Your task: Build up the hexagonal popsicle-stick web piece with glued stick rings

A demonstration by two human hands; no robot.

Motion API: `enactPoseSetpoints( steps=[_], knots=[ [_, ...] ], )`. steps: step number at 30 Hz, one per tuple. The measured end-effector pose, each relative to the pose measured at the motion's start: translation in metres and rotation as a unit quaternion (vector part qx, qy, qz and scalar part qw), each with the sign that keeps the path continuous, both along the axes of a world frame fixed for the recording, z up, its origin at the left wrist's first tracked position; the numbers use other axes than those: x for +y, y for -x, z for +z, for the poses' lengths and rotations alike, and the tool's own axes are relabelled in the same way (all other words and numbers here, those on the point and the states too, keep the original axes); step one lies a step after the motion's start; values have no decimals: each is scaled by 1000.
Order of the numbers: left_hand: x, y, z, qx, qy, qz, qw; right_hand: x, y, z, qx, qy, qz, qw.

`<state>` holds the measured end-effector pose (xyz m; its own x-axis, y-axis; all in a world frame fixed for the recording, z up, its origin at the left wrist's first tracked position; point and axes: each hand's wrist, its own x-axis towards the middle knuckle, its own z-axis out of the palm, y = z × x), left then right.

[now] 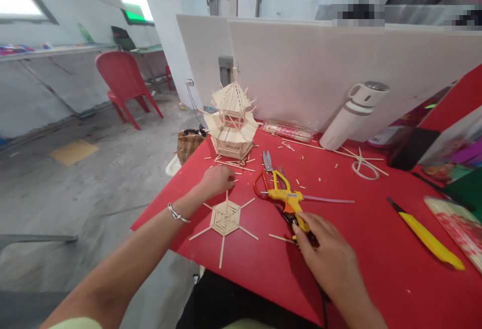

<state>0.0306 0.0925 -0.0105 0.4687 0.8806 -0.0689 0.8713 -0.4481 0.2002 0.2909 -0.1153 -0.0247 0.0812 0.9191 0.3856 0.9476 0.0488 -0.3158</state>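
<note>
My right hand (331, 253) is wrapped round the handle of a yellow glue gun (288, 197), with a clear glue stick (331, 200) poking out of its back. With fingers curled down to the table, my left hand (218, 180) is among loose wooden sticks (237, 166); whatever its fingertips pinch is hidden. Just below that hand lies a flat hexagonal stick web (225, 217) with spokes reaching outward. Behind it stands a small pagoda model (232, 123) built of sticks. Red-and-yellow-handled scissors (268, 160) lie beyond the glue gun, and dark-jawed pliers (283, 213) are partly under it.
On the red table (376, 273) are a white flask (348, 118), a packet of sticks (288, 130), a star of sticks (360, 159) by a clear ring (365, 171), and a yellow-handled knife (429, 238). A white partition (301, 73) borders the back. A red chair (122, 80) stands left.
</note>
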Motion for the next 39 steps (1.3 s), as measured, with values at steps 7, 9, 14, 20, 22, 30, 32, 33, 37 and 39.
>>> enactPoseSetpoints(
  steps=[7, 9, 14, 20, 22, 30, 32, 33, 37, 39],
  knots=[
    [3, -16, 5, 43, 22, 2, 999, 28, -13, 7, -52, 155, -99, 981],
    [4, -19, 5, 44, 26, 0, 999, 30, -13, 5, -47, 176, -99, 978],
    [7, -17, 6, 20, 51, 10, 998, 32, -14, 0, -37, 227, -78, 970],
    [6, 2, 15, -70, 102, 46, 991, 37, -14, -1, -43, 275, -80, 957],
    [-3, 17, 22, -171, 166, 76, 968, 37, -16, -1, -45, 282, -79, 955],
    [-70, 69, 20, -314, 406, 308, 801, 31, -24, -5, -43, 285, -85, 954],
    [-78, 68, 14, -313, 412, 337, 786, 30, -24, -7, -49, 273, -81, 957],
    [-80, 66, 11, -314, 412, 349, 781, 30, -24, -9, -52, 268, -78, 959],
    [-80, 59, 10, -311, 408, 370, 774, 29, -25, -14, -60, 249, -64, 965],
    [-81, 57, 12, -302, 411, 375, 774, 28, -26, -16, -63, 234, -60, 968]
  ],
)
